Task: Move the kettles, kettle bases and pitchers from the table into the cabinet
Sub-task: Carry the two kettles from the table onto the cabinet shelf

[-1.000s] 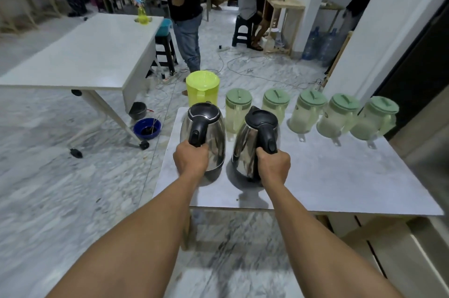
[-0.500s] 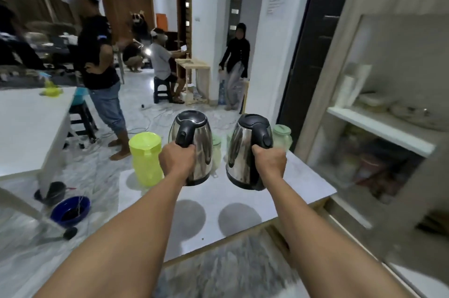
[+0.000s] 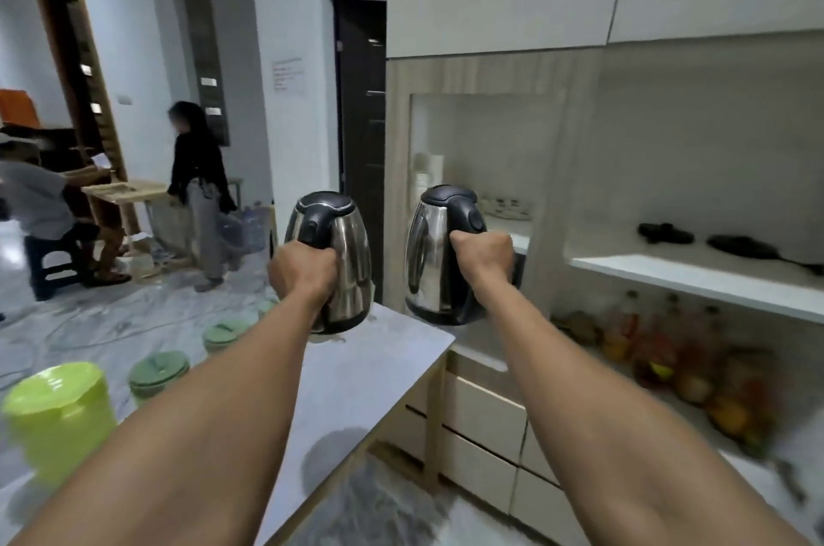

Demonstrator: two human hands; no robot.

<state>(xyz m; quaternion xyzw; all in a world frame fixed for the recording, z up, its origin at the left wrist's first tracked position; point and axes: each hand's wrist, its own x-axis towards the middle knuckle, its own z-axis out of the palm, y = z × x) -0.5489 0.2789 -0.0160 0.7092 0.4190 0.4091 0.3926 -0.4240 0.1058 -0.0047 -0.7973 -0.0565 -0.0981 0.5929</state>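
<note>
Transfer step in hand: both kettles are airborne, carried from table [image 3: 379, 367] toward cabinet [image 3: 490, 73]. Left hand [image 3: 303, 273] is closed round the handle of the left kettle [image 3: 343, 260], which hangs over the table's far corner. Right hand [image 3: 484, 253] is closed round the handle of the right kettle [image 3: 434, 251], already past the table edge and in front of the cabinet's open niche.

Judgement: next move calls for extending both arms to the white shelf [image 3: 695, 278], then lowering each kettle upright, kept clear of the niche's side panel.

Count: kettles, two, both held. Black bases [image 3: 666, 232], apparently two, lie on the shelf, one cut off by the frame edge. Pitchers visible on the table: one yellow-green pitcher [image 3: 58, 416], and at least two green-lidded pitchers [image 3: 158, 371]; further ones are hidden by the left arm.
</note>
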